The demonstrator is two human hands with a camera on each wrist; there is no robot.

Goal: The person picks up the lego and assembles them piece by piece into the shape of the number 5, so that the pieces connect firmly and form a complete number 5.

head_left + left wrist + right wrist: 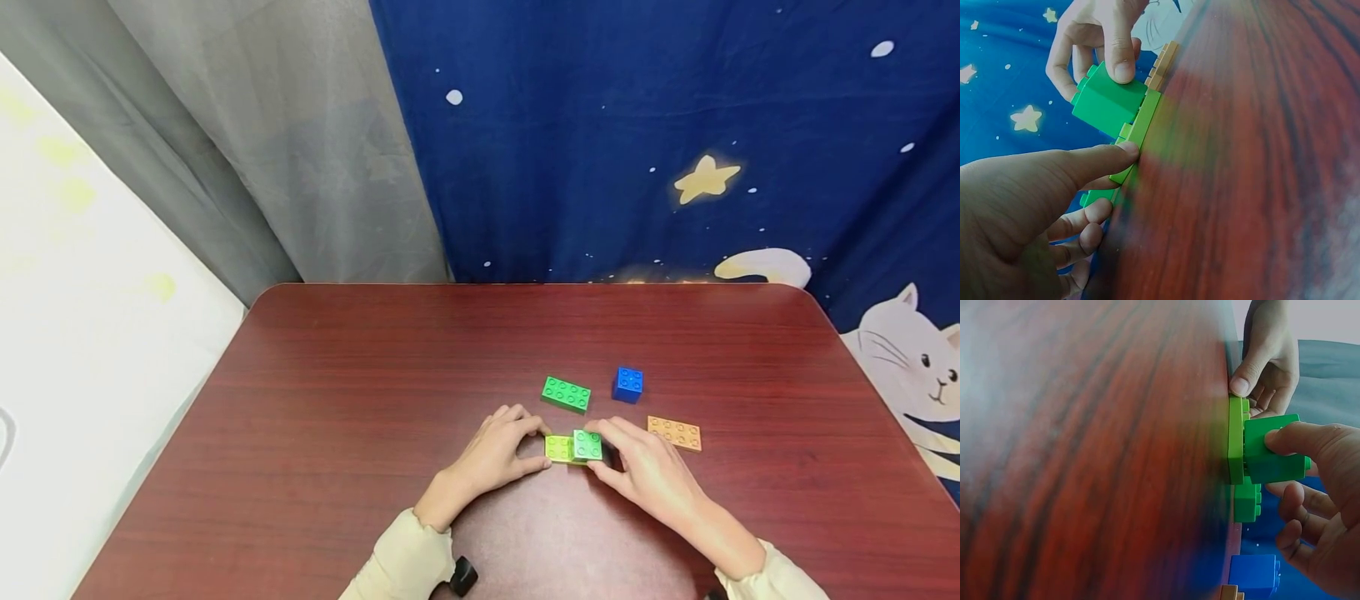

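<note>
A lime-green plate (557, 448) with studs lies on the table in front of me. My left hand (495, 450) pinches its left end between thumb and index finger. Over the plate's right half stands a square green brick (587, 445), which my right hand (648, 467) grips by its sides. In the right wrist view this green brick (1275, 465) is right at the plate's studs, slightly tilted against the lime-green plate (1235, 440). The right thumb presses on the near face of the green brick (1107, 100) in the left wrist view.
Behind the hands lies a longer green brick (566, 394), with a square blue brick (627, 384) to its right. An orange plate (674, 433) is beside the right hand. A dark blue curtain (570, 167) hangs beyond the far edge of the reddish-brown table (360, 358).
</note>
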